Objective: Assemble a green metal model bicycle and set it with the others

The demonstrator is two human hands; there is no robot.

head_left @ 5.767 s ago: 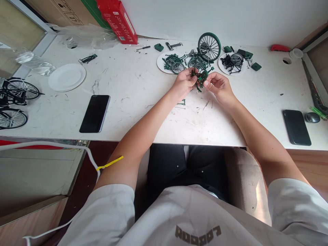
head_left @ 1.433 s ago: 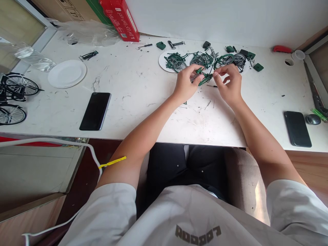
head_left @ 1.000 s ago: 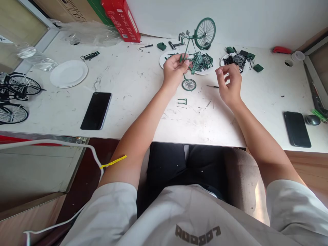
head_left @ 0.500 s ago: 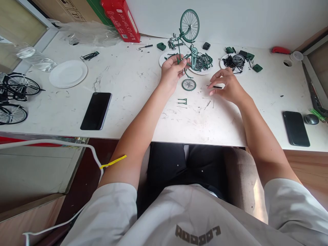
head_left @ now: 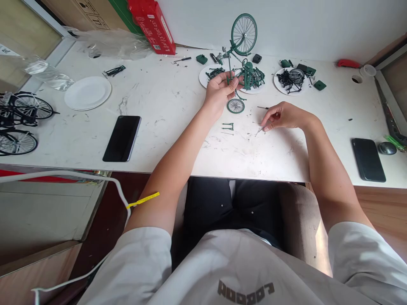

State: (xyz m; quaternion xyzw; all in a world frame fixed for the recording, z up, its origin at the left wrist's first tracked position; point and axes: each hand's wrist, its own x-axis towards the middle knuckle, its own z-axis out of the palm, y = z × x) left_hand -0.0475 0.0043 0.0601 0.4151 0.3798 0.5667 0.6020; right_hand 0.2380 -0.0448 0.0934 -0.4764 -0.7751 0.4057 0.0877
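Observation:
My left hand [head_left: 223,90] is closed around the frame of a green model bicycle [head_left: 229,63], held tilted above the table with its spoked wheel [head_left: 244,34] at the top. Some of the frame is hidden behind my fingers. My right hand [head_left: 282,116] is low over the table, thumb and forefinger pinched at a thin metal pin [head_left: 258,131]. Just beyond those fingertips lies a small dark screwdriver-like tool [head_left: 262,107]. Between my hands, a small green-rimmed wheel [head_left: 235,106] and a green forked part [head_left: 228,126] rest on the white tabletop.
White plates with green parts [head_left: 254,90] and black parts [head_left: 278,87] stand at the back. Leftward are a bare plate [head_left: 88,93], a phone [head_left: 121,138] and black model bicycles [head_left: 23,123]. A red box [head_left: 155,29] stands behind; another phone [head_left: 368,159] lies right.
My right hand has moved from the dark tool towards me, down to the thin pin; the tool now lies on the table. The held bicycle has shifted slightly right.

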